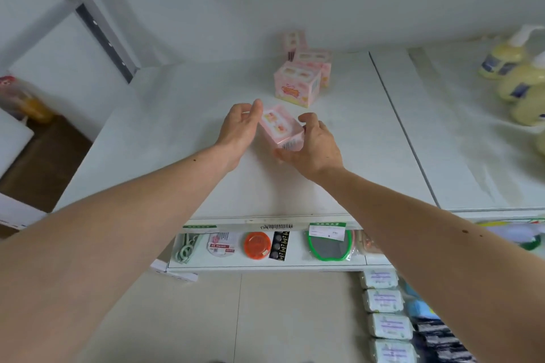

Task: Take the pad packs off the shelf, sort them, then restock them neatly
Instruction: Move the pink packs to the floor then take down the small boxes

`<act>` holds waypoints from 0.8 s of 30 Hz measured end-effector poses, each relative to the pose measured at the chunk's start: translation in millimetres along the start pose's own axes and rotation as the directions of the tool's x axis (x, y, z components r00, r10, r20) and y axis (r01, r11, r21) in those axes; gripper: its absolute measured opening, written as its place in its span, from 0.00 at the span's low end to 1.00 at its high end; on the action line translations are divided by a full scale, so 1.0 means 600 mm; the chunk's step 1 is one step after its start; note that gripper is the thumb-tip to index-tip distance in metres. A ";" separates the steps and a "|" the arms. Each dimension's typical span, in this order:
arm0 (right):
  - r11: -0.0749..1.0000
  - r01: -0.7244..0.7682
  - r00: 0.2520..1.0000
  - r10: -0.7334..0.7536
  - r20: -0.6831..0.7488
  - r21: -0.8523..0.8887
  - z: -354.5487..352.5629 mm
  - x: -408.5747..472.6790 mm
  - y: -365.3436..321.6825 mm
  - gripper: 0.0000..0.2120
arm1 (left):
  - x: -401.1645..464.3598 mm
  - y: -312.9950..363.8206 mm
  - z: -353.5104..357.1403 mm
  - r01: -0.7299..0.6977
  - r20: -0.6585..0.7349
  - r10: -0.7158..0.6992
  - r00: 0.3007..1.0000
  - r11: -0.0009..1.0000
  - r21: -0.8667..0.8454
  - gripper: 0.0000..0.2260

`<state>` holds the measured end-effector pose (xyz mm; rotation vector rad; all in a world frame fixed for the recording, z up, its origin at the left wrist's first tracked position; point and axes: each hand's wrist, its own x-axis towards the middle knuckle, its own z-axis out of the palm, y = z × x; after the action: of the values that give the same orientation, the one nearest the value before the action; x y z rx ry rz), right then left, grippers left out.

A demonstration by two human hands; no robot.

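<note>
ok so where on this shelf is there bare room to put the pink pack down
Bare shelf top runs left of the left hand, out to the shelf's left edge. More lies between the right hand and the panel seam. The held pink pack sits just in front of the stacked pink packs; the far right is crowded with yellow bottles.

A white shelf point(182, 132) carries pink pad packs point(296, 84) clustered toward its back; yellow pump bottles point(519, 79) stand well right of them.
</note>
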<state>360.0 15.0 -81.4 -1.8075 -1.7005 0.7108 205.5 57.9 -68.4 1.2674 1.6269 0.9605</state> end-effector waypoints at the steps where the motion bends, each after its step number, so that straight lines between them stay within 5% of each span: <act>1: 1.000 -0.002 1.000 0.002 -0.005 0.007 -0.005 0.006 0.007 0.36 | 0.008 0.000 0.000 0.000 0.004 0.000 1.000 1.000 0.000 0.20; 13: 0.970 0.043 0.999 -0.042 -0.010 0.240 -0.101 0.084 0.121 0.28 | 0.108 0.025 0.056 -0.152 0.138 0.142 0.980 0.986 0.062 0.08; 20: 0.963 0.138 0.990 -0.129 -0.053 0.232 -0.081 0.086 0.156 0.28 | 0.183 0.043 0.092 -0.285 0.064 0.278 0.959 0.939 0.192 0.32; 24: 0.974 0.167 0.983 -0.152 -0.103 0.153 -0.065 0.081 0.168 0.33 | 0.217 0.055 0.088 -0.481 0.173 0.448 0.877 0.818 0.317 0.28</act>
<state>461.3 57.5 -125.3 -1.5497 -1.6568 0.6665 248.3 195.6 -77.1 1.9970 1.4840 0.8972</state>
